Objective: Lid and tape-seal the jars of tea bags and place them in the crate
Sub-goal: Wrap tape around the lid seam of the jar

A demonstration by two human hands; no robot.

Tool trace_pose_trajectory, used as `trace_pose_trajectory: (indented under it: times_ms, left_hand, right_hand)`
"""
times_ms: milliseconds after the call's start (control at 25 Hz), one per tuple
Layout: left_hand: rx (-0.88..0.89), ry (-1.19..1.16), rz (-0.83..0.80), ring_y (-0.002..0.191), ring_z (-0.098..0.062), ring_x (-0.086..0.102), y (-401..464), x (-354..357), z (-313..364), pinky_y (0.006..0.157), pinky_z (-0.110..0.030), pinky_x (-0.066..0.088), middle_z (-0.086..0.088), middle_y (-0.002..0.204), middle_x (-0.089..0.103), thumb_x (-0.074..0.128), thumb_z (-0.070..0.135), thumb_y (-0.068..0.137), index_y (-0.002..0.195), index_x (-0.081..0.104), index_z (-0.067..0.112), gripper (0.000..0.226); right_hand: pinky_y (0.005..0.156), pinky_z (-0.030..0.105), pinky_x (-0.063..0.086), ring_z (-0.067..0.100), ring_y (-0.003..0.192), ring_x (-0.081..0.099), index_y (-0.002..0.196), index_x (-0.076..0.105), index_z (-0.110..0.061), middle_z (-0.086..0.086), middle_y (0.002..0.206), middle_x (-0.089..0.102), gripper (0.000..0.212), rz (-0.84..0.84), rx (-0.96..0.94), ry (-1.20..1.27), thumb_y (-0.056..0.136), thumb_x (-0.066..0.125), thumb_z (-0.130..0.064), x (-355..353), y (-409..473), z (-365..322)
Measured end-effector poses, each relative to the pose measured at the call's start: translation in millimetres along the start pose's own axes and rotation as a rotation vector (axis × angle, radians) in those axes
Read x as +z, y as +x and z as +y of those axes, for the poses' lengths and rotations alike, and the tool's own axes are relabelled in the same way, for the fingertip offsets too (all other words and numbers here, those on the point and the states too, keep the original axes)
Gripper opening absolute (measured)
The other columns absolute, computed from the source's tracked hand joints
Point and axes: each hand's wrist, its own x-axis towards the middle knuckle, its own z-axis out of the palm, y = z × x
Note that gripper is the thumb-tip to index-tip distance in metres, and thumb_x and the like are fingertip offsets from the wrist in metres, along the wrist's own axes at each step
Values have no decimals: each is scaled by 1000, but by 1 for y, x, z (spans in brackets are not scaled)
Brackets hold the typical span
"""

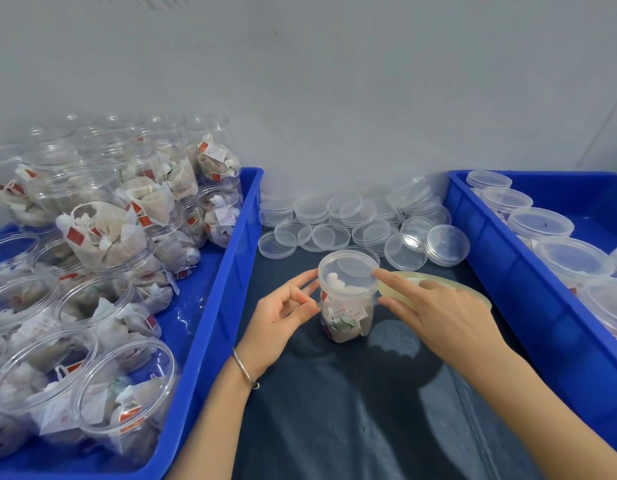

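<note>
A clear plastic jar of tea bags [345, 317] stands on the dark cloth at centre, with a clear lid [347, 271] on top. My left hand [283, 320] holds the jar from the left, index fingertip at the lid's rim and thumb against the jar's side. From the right, my right hand [435, 313] grips a yellowish roll of clear tape [449, 284]; its index finger lies on the lid's rim and its thumb sits just under it. The blue crate on the right [480, 244] holds several lidded jars [540, 223].
A blue crate on the left [231, 258] is full of open jars of tea bags [103, 237], some lying on their sides. Several loose clear lids [362, 223] are heaped on the cloth behind the jar, against a grey wall.
</note>
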Motion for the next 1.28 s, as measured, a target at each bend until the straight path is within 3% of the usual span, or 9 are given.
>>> trace_pose_trajectory:
  times_ms: [120,240,440,640,760,880,1040,1160,1280]
  left_hand:
    - [-1,30,28,124,-9,53,2,2,-1,106,-49,41,3,135,55,56,-4,88,76,53,2,14]
    - [0,52,102,119,-9,58,5,5,-6,105,-49,42,4,127,60,55,-9,88,74,54,2,18]
    - [12,104,156,115,-8,60,10,6,-15,98,-41,48,2,121,64,58,-8,87,78,55,-4,11]
    - [21,140,220,85,0,65,23,14,-15,69,-15,49,1,116,65,54,-9,89,77,55,5,18]
    - [24,79,246,79,1,63,30,19,-17,71,-15,50,4,110,66,56,-5,89,92,52,11,17]
    - [49,72,185,98,-4,64,35,15,-16,85,-20,50,-1,112,68,61,-2,87,117,54,18,37]
    - [42,57,170,107,-8,64,42,16,-9,97,-28,50,-5,114,70,59,-4,88,114,66,9,30]
    - [15,43,163,112,-9,62,37,17,-9,100,-36,48,4,114,69,59,2,90,116,65,13,28]
    - [29,176,20,119,-3,52,25,35,-14,99,-20,44,9,131,54,81,15,72,130,45,19,68]
  right_hand:
    - [40,19,4,16,53,60,131,45,-54,-5,64,59,49,94,3,17,86,30,-65,-4,1,0]
    - [39,21,13,9,75,63,139,14,-61,-9,84,60,52,11,15,-12,88,14,-69,6,-2,1]
    - [38,22,13,7,75,63,139,9,-62,-11,86,59,52,34,27,-5,87,11,-71,11,-2,1]
    - [50,8,0,16,30,45,109,70,-37,-4,44,48,38,183,-8,64,76,65,-55,5,3,-4]
    - [55,7,0,14,25,39,101,74,-34,-4,39,45,34,243,-20,65,78,66,-57,8,3,-3]
    - [47,11,-3,13,34,48,116,64,-46,-8,49,54,37,192,49,-4,83,55,-59,7,-1,-5]
    - [37,22,10,6,69,62,139,15,-59,-15,92,65,48,65,37,-75,92,18,-66,12,-3,-2]
    - [38,22,14,7,78,63,140,3,-59,-17,105,63,48,-49,49,-68,93,11,-66,8,-1,-2]
    - [39,22,14,9,82,64,138,3,-61,-18,109,62,47,-99,75,-43,93,12,-66,6,0,-4]
